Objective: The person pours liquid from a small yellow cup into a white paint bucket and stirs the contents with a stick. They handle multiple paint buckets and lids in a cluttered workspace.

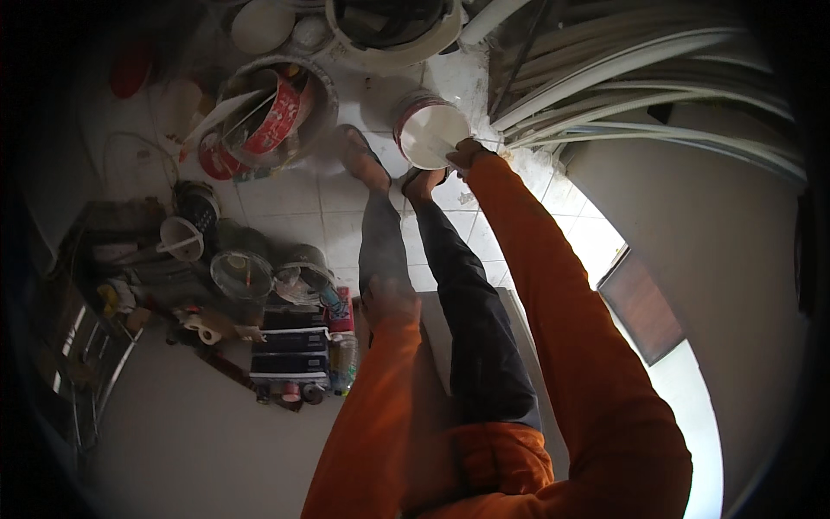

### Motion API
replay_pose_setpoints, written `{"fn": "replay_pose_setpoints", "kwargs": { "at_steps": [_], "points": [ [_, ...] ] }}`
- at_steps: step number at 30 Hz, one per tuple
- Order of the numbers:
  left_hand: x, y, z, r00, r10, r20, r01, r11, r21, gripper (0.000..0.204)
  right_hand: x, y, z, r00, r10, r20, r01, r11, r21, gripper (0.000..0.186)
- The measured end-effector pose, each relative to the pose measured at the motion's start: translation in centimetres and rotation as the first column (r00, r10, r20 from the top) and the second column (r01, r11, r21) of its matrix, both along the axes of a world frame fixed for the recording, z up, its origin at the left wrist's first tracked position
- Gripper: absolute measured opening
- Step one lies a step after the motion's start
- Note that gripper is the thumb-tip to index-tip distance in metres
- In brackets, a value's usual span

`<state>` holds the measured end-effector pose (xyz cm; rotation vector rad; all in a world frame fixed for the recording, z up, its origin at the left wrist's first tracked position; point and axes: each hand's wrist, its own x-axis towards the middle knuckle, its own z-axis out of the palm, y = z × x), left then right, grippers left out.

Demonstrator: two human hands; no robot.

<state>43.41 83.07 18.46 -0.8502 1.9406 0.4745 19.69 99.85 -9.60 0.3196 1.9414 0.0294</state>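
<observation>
So far: white bucket (430, 131) upright on the tiled floor (285, 203), by the person's feet.
Right hand (464, 154): closed on the bucket's rim — not lifted, apparently.
Left hand (386, 301): resting on the knee, holding nothing.
Left to do: moving or tipping it — seemingly only begun.

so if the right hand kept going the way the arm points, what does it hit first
The right hand already grips the rim of the white bucket, so it would likely press into the bucket first; beyond lies the paint-spattered floor, though depth is unclear.
</observation>
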Motion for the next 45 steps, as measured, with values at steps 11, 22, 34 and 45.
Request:
{"fn": "replay_pose_setpoints", "kwargs": {
  "at_steps": [11, 22, 34, 45],
  "points": [
    [-1.3, -1.6, 0.8, 0.98, 0.04, 0.194, -0.058, 0.995, 0.085, 0.059, -2.2, -1.8, 3.9, 0.994, 0.106, -0.017, -0.106, 0.992, -0.063, 0.039],
    [-1.3, -2.8, 0.7, 0.988, -0.036, 0.151, 0.017, 0.992, 0.126, 0.059, -0.6, -2.5, 5.4, 0.99, 0.141, -0.012, -0.139, 0.987, 0.083, 0.051],
    [1.4, -0.7, 1.4, 0.981, -0.049, -0.188, 0.05, 0.999, 0.001, 0.039, -1.0, -1.3, 5.3, 0.937, 0.349, 0.019, -0.341, 0.925, -0.169, 0.036],
    [9.0, 4.5, -1.0, 0.986, 0.104, -0.133, -0.119, 0.987, -0.108, 0.032, -1.7, -3.6, 7.0, 0.971, 0.211, -0.116, -0.227, 0.962, -0.154, 0.035]
  ]
}}
